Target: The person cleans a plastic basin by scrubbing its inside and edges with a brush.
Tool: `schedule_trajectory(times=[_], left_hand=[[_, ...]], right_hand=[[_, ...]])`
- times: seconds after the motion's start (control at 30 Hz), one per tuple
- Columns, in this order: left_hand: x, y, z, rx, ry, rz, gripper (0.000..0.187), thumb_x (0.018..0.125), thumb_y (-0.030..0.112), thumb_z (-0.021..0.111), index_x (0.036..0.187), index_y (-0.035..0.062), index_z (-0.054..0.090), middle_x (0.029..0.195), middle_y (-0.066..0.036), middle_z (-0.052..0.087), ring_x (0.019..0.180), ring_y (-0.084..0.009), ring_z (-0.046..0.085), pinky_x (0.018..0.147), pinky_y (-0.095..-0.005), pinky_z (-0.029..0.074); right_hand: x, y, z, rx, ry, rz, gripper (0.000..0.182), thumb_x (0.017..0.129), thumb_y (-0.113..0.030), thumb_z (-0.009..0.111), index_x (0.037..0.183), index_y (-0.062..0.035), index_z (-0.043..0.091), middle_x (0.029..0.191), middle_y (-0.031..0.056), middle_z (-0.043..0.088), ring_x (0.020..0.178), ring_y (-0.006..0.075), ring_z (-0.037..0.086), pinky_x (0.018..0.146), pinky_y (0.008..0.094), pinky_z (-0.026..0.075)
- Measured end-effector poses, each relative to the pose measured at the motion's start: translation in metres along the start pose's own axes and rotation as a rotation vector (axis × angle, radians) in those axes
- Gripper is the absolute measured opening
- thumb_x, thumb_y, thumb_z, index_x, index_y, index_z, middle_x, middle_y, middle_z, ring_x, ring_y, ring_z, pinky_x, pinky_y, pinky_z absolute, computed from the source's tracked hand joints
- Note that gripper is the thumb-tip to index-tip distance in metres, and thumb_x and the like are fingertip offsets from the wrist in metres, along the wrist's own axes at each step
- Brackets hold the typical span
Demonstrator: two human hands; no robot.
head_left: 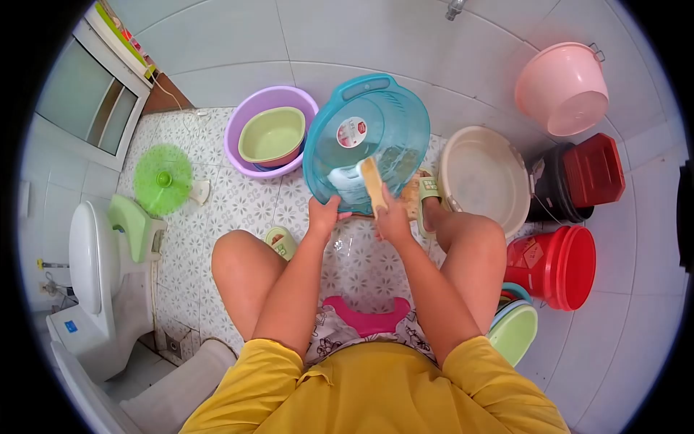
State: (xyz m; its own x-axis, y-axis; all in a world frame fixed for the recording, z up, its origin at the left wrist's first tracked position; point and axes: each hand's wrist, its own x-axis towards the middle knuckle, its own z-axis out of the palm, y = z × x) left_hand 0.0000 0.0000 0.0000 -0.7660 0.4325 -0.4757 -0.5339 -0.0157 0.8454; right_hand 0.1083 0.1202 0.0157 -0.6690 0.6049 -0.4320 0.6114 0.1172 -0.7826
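Note:
A teal plastic basin [405, 108] is tilted up on its side in front of me, its inside facing me. A round sticker [352, 132] and white suds [347, 181] show on its inner wall. Fingers of my left hand [324, 215] close round the basin's near rim. Wrapped round a wooden-backed scrubbing brush [372, 184], my right hand [392, 217] holds it upright over the basin's lower inner side, beside the suds. The brush's bristles are mostly hidden.
Left stand a purple basin [235, 137] with smaller ones inside, a green lid [148, 184] and a toilet [87, 253]. Right are a cream basin [452, 163], a red bucket [524, 257], a black bucket [551, 173] and a pink bucket [560, 87] against the wall.

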Motion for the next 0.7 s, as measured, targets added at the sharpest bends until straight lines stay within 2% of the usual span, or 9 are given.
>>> schedule_trajectory(times=[0.07, 0.2, 0.3, 0.37, 0.4, 0.53, 0.6, 0.63, 0.7], left_hand=[[0.0, -0.001, 0.001, 0.01, 0.017, 0.013, 0.031, 0.083, 0.005, 0.051, 0.111, -0.0083, 0.05, 0.1, -0.015, 0.06, 0.082, -0.0257, 0.064, 0.061, -0.032, 0.06], [0.004, -0.002, 0.006, 0.024, 0.01, 0.019, 0.03, 0.083, 0.004, 0.051, 0.111, -0.0083, 0.051, 0.099, -0.015, 0.06, 0.08, -0.0252, 0.064, 0.061, -0.0317, 0.06], [0.002, 0.001, 0.005, 0.029, 0.011, 0.039, 0.029, 0.084, 0.004, 0.051, 0.11, -0.0086, 0.051, 0.1, -0.015, 0.06, 0.08, -0.025, 0.064, 0.06, -0.0309, 0.06], [0.001, 0.004, 0.006, 0.031, 0.006, 0.05, 0.029, 0.084, 0.005, 0.05, 0.109, -0.0094, 0.051, 0.1, -0.015, 0.06, 0.08, -0.0247, 0.064, 0.059, -0.0301, 0.059], [0.0, 0.004, 0.006, 0.031, 0.008, 0.049, 0.029, 0.084, 0.005, 0.05, 0.109, -0.0094, 0.051, 0.1, -0.015, 0.06, 0.08, -0.0247, 0.064, 0.059, -0.0301, 0.059], [0.001, 0.002, 0.003, 0.063, -0.002, 0.032, 0.031, 0.084, 0.006, 0.05, 0.111, -0.0101, 0.05, 0.102, -0.016, 0.059, 0.08, -0.025, 0.064, 0.058, -0.0298, 0.059], [0.002, 0.001, 0.003, 0.066, -0.009, 0.028, 0.032, 0.083, 0.006, 0.049, 0.112, -0.0101, 0.049, 0.102, -0.016, 0.059, 0.081, -0.025, 0.064, 0.058, -0.0297, 0.059], [0.0, 0.002, 0.004, 0.064, -0.004, 0.025, 0.032, 0.083, 0.006, 0.049, 0.112, -0.0101, 0.049, 0.102, -0.016, 0.059, 0.08, -0.0251, 0.064, 0.058, -0.0297, 0.059], [-0.001, 0.004, 0.005, 0.063, 0.004, 0.022, 0.032, 0.084, 0.006, 0.049, 0.112, -0.01, 0.049, 0.102, -0.016, 0.059, 0.08, -0.0251, 0.064, 0.058, -0.0296, 0.059]], right_hand=[[-0.004, 0.003, 0.005, 0.315, -0.218, 0.034, 0.055, 0.091, -0.01, 0.048, 0.142, -0.0224, 0.031, 0.072, 0.0131, 0.059, 0.045, 0.0186, 0.054, 0.036, 0.0332, 0.046], [-0.006, -0.009, -0.007, 0.491, -0.382, 0.097, 0.056, 0.091, -0.012, 0.049, 0.142, -0.0251, 0.031, 0.07, 0.0107, 0.058, 0.046, 0.0157, 0.054, 0.037, 0.0313, 0.046], [0.005, 0.001, -0.011, 0.234, -0.208, 0.109, 0.058, 0.09, -0.011, 0.049, 0.142, -0.0237, 0.029, 0.072, 0.0168, 0.061, 0.052, 0.0248, 0.059, 0.047, 0.0385, 0.05], [0.019, 0.015, -0.013, -0.457, 0.263, -0.216, 0.06, 0.088, -0.01, 0.049, 0.142, -0.021, 0.027, 0.078, 0.0247, 0.061, 0.064, 0.0366, 0.061, 0.06, 0.0455, 0.049], [0.012, -0.001, -0.021, -0.467, 0.205, -0.123, 0.06, 0.086, -0.008, 0.047, 0.142, -0.018, 0.027, 0.08, 0.0284, 0.059, 0.073, 0.0431, 0.059, 0.068, 0.048, 0.046], [0.009, -0.003, -0.017, -0.519, 0.205, -0.182, 0.06, 0.087, -0.009, 0.047, 0.143, -0.0173, 0.026, 0.078, 0.026, 0.061, 0.071, 0.0413, 0.06, 0.066, 0.0474, 0.047], [-0.007, -0.027, -0.026, 0.108, -0.146, 0.132, 0.058, 0.087, -0.009, 0.047, 0.142, -0.0166, 0.028, 0.081, 0.025, 0.062, 0.074, 0.0422, 0.059, 0.069, 0.0478, 0.047], [0.001, -0.015, -0.022, 0.107, -0.146, 0.133, 0.058, 0.087, -0.009, 0.047, 0.142, -0.0166, 0.028, 0.081, 0.025, 0.062, 0.074, 0.0422, 0.059, 0.069, 0.0478, 0.047], [0.022, 0.01, -0.014, -0.107, 0.173, -0.159, 0.057, 0.086, -0.007, 0.046, 0.141, -0.016, 0.031, 0.073, 0.0216, 0.062, 0.062, 0.0355, 0.061, 0.059, 0.0443, 0.05]])
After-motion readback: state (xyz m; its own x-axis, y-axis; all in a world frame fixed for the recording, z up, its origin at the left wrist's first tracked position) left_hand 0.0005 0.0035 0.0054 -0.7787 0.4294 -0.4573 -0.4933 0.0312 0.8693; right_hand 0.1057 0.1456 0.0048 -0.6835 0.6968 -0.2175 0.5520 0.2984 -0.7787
